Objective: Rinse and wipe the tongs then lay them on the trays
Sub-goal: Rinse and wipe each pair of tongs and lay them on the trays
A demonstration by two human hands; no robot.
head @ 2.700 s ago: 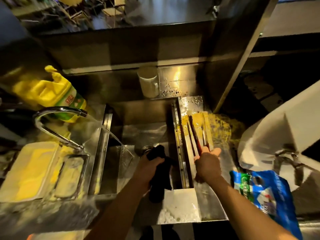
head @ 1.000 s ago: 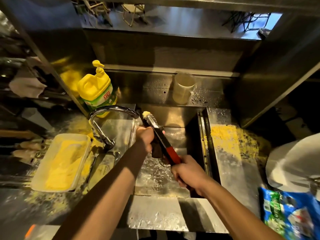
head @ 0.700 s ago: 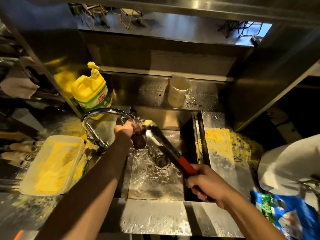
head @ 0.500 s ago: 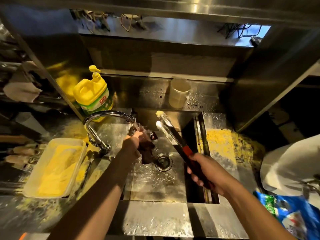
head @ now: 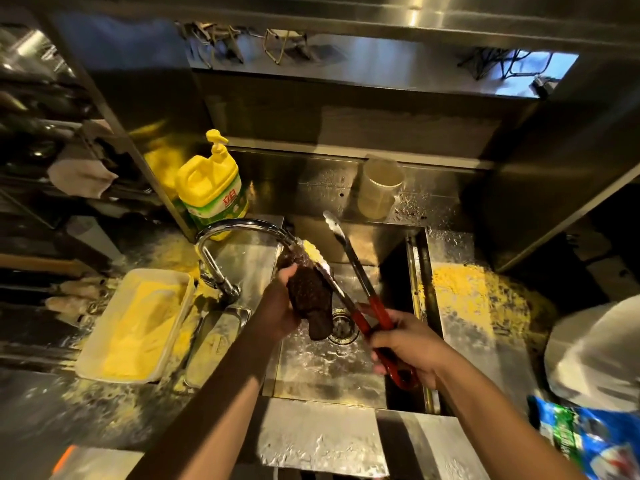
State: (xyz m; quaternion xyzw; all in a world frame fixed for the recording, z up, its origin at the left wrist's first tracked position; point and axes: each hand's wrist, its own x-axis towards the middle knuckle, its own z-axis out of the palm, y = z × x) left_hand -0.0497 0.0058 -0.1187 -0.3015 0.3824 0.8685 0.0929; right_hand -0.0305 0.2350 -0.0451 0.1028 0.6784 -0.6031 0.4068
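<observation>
Head view, looking down at a steel sink set in a wet worktop, in the middle of the frame. Two bare forearms reach in from the bottom edge.

At centre right, the right hand curls its fingers round the red handles of the tongs. These tongs are spread open in a V above the basin. One metal arm points toward the upper middle of the frame, its tip near a pale cup standing on the ledge behind the sink. The other arm angles up and left, and its tip, coated in yellow crumbs, lies right at the spout of the curved tap.

Just left of centre, the left hand grips a dark cloth. This cloth lies against the left arm of the tongs and hangs down toward the drain.

A yellow soap bottle with a pump stands behind the tap at upper left. At left, a pale tray full of yellow crumbs sits on the worktop, with a small steel tray between it and the sink. Loose yellow crumbs cover the worktop at right. A blue and green bag lies in the lower right corner, below something white and blurred.
</observation>
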